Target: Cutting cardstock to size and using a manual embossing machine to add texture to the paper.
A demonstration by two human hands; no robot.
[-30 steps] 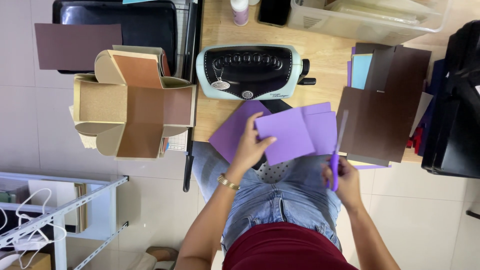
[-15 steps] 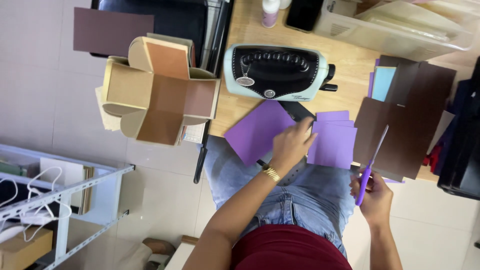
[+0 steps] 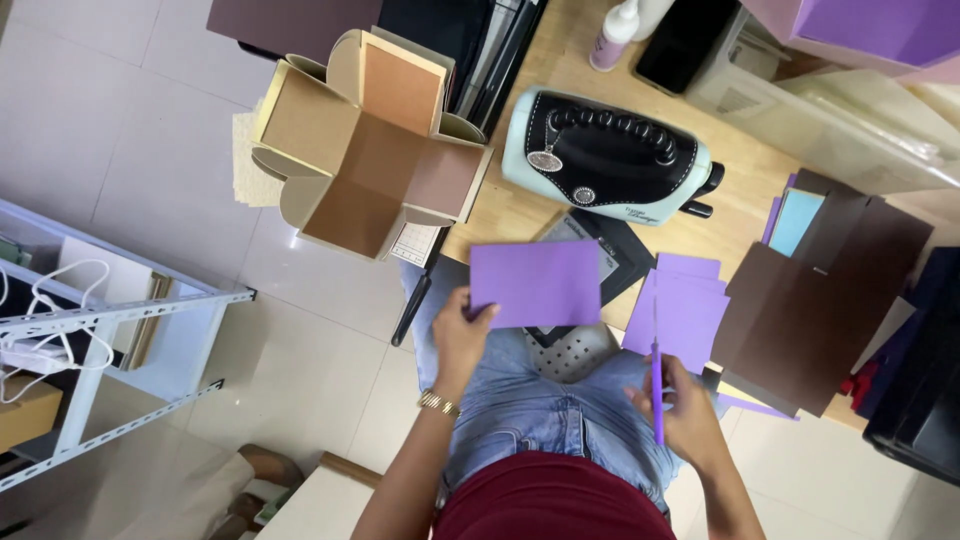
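My left hand (image 3: 461, 340) holds a purple paper sheet (image 3: 537, 283) by its lower left corner, lifted over my lap and the table's front edge. My right hand (image 3: 684, 410) grips a thin purple stick-like tool (image 3: 657, 380), pointing up towards a stack of purple paper (image 3: 688, 310) lying on the wooden table (image 3: 720, 215). A dark cutting mat (image 3: 622, 262) shows partly from under the held sheet.
A light-blue and black die-cutting machine (image 3: 610, 155) stands behind the sheet. An unfolded brown cardboard box (image 3: 370, 150) lies at the left. Brown card sheets (image 3: 820, 300) sit at the right. A white metal shelf (image 3: 90, 330) is on the floor at left.
My left hand has lifted one purple sheet off the stack and carried it left. My right hand with the purple tool has moved in closer to the stack.
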